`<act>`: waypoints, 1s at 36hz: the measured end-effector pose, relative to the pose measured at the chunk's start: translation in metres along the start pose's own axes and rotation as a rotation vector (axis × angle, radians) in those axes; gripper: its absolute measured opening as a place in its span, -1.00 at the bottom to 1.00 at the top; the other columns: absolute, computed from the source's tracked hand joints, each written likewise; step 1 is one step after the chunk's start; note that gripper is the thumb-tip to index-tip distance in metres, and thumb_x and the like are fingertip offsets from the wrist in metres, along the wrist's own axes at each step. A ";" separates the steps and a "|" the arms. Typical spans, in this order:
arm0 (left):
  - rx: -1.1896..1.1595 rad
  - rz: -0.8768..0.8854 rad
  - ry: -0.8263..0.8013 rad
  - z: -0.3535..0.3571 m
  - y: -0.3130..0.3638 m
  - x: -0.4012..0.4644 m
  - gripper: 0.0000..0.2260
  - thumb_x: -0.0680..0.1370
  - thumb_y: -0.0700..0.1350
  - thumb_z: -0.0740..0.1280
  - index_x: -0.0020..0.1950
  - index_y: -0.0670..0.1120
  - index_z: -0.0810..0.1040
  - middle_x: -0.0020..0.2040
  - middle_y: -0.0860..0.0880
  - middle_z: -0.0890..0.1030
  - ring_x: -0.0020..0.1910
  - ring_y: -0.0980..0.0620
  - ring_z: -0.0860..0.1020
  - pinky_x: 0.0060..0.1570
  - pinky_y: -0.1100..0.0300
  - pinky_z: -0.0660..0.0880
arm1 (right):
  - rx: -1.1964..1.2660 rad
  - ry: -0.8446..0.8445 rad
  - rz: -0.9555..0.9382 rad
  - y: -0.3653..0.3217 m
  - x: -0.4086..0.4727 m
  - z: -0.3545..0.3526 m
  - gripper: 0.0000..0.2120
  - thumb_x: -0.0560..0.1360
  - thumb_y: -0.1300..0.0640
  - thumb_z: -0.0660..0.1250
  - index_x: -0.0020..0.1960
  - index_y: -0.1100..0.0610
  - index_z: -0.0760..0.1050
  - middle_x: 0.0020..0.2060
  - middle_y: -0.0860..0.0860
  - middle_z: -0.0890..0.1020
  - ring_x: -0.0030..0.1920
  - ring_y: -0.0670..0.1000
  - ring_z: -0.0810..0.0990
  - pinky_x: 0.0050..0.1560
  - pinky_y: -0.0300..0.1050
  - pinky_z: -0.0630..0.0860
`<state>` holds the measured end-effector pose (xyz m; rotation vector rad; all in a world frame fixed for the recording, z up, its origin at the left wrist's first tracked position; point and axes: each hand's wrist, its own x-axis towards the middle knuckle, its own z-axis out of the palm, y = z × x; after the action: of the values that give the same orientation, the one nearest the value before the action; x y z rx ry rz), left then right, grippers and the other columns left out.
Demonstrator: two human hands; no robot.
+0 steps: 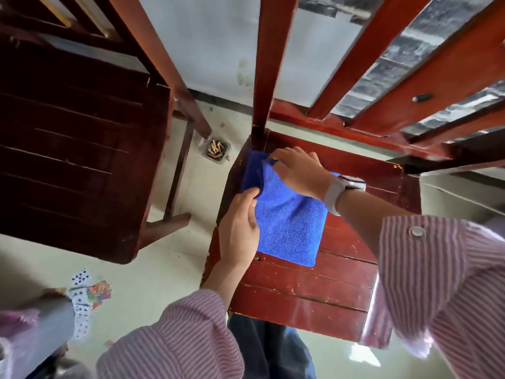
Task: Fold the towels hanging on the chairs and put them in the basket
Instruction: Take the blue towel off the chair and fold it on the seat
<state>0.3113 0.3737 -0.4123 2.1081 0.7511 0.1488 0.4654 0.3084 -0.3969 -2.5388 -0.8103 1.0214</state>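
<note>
Head view: the blue terry-cloth towel (pixel 289 225) lies part-folded on the scuffed red wooden chair seat (pixel 314 291), toward its eleven-o'clock corner. The left hand (pixel 239 228) pinches its left edge; the right hand (pixel 296 170) seemingly nips the far fold. The soft pile could slide off or unfold if released unevenly.

A blue terry towel (pixel 289 225) is lying flat on the seat of a red wooden chair (pixel 314 283), folded into a rough rectangle; its far end is bunching into creases near the chair's back left corner. Its near edge is sitting straight across the seat slats.
</note>
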 end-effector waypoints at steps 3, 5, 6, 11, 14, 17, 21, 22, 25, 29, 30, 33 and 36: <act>0.003 0.019 -0.001 -0.002 -0.001 0.000 -0.76 0.54 -0.04 0.02 0.16 0.07 0.36 -0.03 -0.12 0.60 -0.08 0.06 0.49 -0.05 0.15 0.44 | 0.029 -0.028 0.006 -0.002 0.003 -0.005 -0.67 0.53 0.04 -0.05 0.18 0.02 0.37 -0.01 0.02 0.55 0.18 0.09 0.41 0.21 0.10 0.16; 0.012 0.029 -0.022 -0.002 -0.003 0.000 -0.73 0.53 -0.04 0.02 0.18 0.09 0.36 -0.06 -0.10 0.58 -0.11 0.05 0.49 -0.09 0.13 0.44 | 0.022 -0.050 0.008 -0.001 0.005 -0.007 -0.71 0.54 0.06 0.01 0.20 0.00 0.39 0.05 0.03 0.58 0.19 0.09 0.44 0.22 0.10 0.16; 0.015 0.031 -0.035 -0.002 -0.003 0.000 -0.72 0.53 -0.04 0.01 0.19 0.09 0.36 -0.07 -0.09 0.57 -0.12 0.05 0.49 -0.10 0.14 0.44 | 0.023 -0.055 0.010 -0.001 0.005 -0.008 -0.72 0.54 0.06 0.05 0.20 0.00 0.40 0.10 0.02 0.57 0.21 0.09 0.44 0.24 0.09 0.16; 0.035 -0.043 -0.014 -0.004 -0.003 0.001 -0.66 0.57 -0.05 0.07 0.25 -0.15 0.46 0.10 -0.13 0.60 0.04 -0.03 0.54 -0.01 0.26 0.37 | 0.170 0.091 -0.047 -0.004 0.003 -0.009 -0.79 0.50 0.14 0.20 0.09 0.09 0.51 0.06 0.02 0.59 0.09 0.12 0.52 0.23 0.11 0.33; 0.061 -0.159 -0.030 -0.004 -0.006 0.002 -0.71 0.59 -0.14 0.18 0.26 -0.23 0.44 0.13 -0.19 0.59 0.08 -0.19 0.56 -0.01 0.18 0.34 | 0.248 0.168 -0.081 -0.008 0.005 -0.005 -0.83 0.49 0.19 0.21 0.05 0.12 0.50 0.04 0.05 0.57 0.04 0.11 0.52 0.16 0.13 0.38; 0.093 -0.252 -0.061 -0.007 -0.011 -0.002 -0.72 0.58 -0.13 0.21 0.26 -0.19 0.42 0.09 -0.19 0.60 0.05 -0.20 0.55 -0.03 0.06 0.38 | 0.239 0.222 -0.095 -0.010 0.007 0.001 -0.82 0.49 0.22 0.20 0.07 0.12 0.48 0.06 0.03 0.55 0.06 0.08 0.50 0.16 0.06 0.35; 0.151 -0.325 -0.037 -0.012 -0.017 -0.011 -0.77 0.57 -0.12 0.22 0.18 -0.18 0.46 0.01 -0.18 0.62 0.00 -0.20 0.56 -0.08 0.04 0.41 | 0.189 0.263 -0.127 -0.013 0.012 0.013 -0.82 0.51 0.18 0.20 0.08 0.08 0.48 0.07 -0.02 0.55 0.11 0.02 0.47 0.09 -0.03 0.24; 0.164 -0.335 -0.028 -0.013 -0.018 -0.012 -0.78 0.57 -0.11 0.22 0.17 -0.17 0.46 0.01 -0.17 0.62 0.00 -0.19 0.55 -0.09 0.05 0.41 | 0.153 0.282 -0.131 -0.013 0.014 0.016 -0.82 0.51 0.16 0.20 0.08 0.07 0.49 0.07 -0.03 0.55 0.12 0.03 0.47 0.08 -0.04 0.22; 0.215 -0.343 -0.032 -0.013 -0.018 -0.011 -0.78 0.57 -0.08 0.22 0.16 -0.16 0.46 0.03 -0.14 0.61 0.02 -0.16 0.54 -0.08 0.07 0.39 | 0.002 0.330 -0.089 -0.013 0.018 0.025 -0.80 0.54 0.10 0.17 0.12 0.02 0.48 0.09 -0.04 0.54 0.16 0.05 0.42 0.11 -0.01 0.20; 0.299 -0.368 -0.046 -0.012 -0.017 -0.006 -0.76 0.57 -0.07 0.22 0.17 -0.15 0.45 0.05 -0.14 0.58 0.05 -0.16 0.53 -0.09 0.03 0.41 | -0.063 0.391 -0.018 -0.013 0.014 0.031 -0.70 0.53 0.08 0.16 0.24 0.05 0.44 0.16 0.03 0.50 0.21 0.10 0.39 0.16 0.02 0.18; 0.309 -0.342 -0.033 -0.012 -0.017 -0.005 -0.77 0.56 -0.09 0.24 0.17 -0.16 0.46 0.05 -0.16 0.56 0.05 -0.18 0.52 -0.09 0.01 0.43 | -0.029 0.441 -0.030 -0.014 0.010 0.031 -0.69 0.52 0.09 0.15 0.24 0.08 0.45 0.16 0.05 0.51 0.19 0.12 0.41 0.17 0.03 0.19; 0.390 -0.121 0.031 -0.013 -0.020 -0.004 -0.74 0.50 -0.21 0.27 0.17 -0.22 0.46 0.06 -0.21 0.53 0.06 -0.21 0.51 -0.01 -0.03 0.48 | 0.120 0.576 -0.118 -0.014 -0.017 0.030 -0.66 0.48 0.20 0.08 0.18 0.20 0.49 0.09 0.15 0.53 0.08 0.17 0.48 0.14 0.05 0.34; 0.516 0.168 -0.045 -0.012 -0.016 -0.003 -0.64 0.50 -0.23 0.14 0.30 -0.21 0.37 0.26 -0.21 0.45 0.27 -0.19 0.41 0.21 -0.01 0.38 | 0.170 0.582 -0.167 -0.002 -0.049 0.045 -0.60 0.42 0.29 0.04 0.18 0.28 0.48 0.14 0.22 0.50 0.17 0.21 0.45 0.30 0.16 0.31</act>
<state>0.2970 0.3870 -0.4171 2.6564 0.6299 -0.0061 0.4035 0.2833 -0.4010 -2.3754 -0.7068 0.2538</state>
